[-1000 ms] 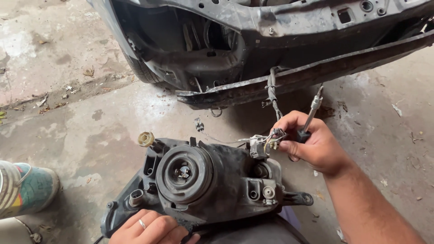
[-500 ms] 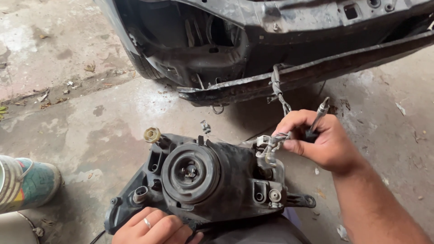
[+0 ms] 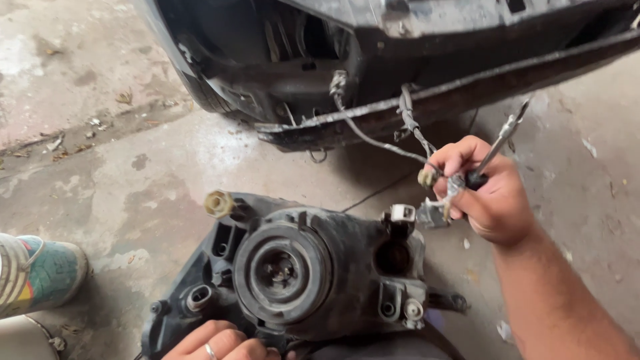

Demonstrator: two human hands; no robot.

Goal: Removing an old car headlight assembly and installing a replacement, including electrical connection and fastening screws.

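1. Fingers (image 3: pixel 460 200) of our right hand (image 3: pixel 490 200) are clenched around a small bulb socket (image 3: pixel 433 212) on its wires, with a screwdriver (image 3: pixel 497 143) pinned in the same grip, its shaft pointing up and away.
2. Compared with a moment ago, the socket is now clear of the headlamp housing (image 3: pixel 293 273): it hangs just beside the upper right corner, and a round port (image 3: pixel 393 257) in the housing shows open and dark where it sat before.
3. We judge from this that the socket is pulled out and the lamp is one connection closer to being free of the wiring.
4. Its wire harness (image 3: pixel 373 140) runs from our right hand up to the dark car front (image 3: pixel 373 73), so the socket stays tied to the car, not to the lamp.
5. Our left hand (image 3: pixel 223 343), a ring on one finger, is closed over the near edge of the housing and has kept it steady on the concrete floor (image 3: pixel 133 173).
6. A shoe (image 3: pixel 40 273) sits at the left, well apart.
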